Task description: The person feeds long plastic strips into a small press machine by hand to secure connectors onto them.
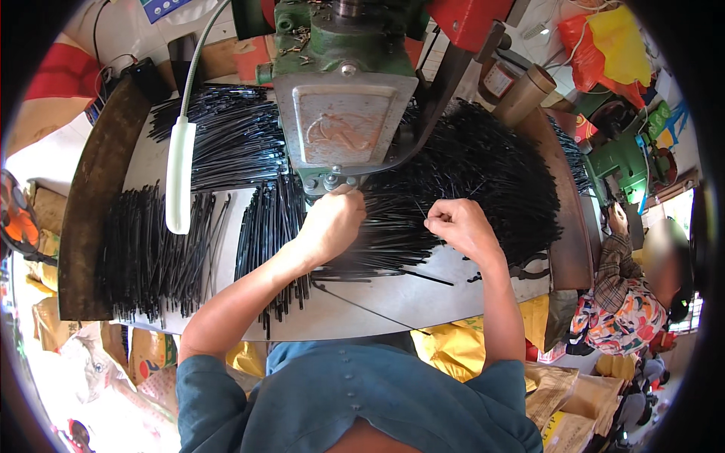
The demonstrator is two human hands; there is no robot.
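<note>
My left hand (332,223) is closed, its fingers curled right below the head of a green machine (343,113). Whatever it grips there is hidden by the fingers and the machine. To the right, my right hand (464,229) is held in a pinch above a large heap of thin black rods (491,174). What sits between its fingertips is too fine to make out. More black rods (268,249) lie in a bundle under my left forearm, and another bundle of rods (155,257) is spread at the left.
A curved metal rim (98,204) bounds the grey table (362,309) at the left. A white lamp (180,177) hangs beside the machine. Black-handled pliers (529,266) and a brown cylinder (525,94) are at the right. Another person (623,291) works beyond, at another green machine (623,166).
</note>
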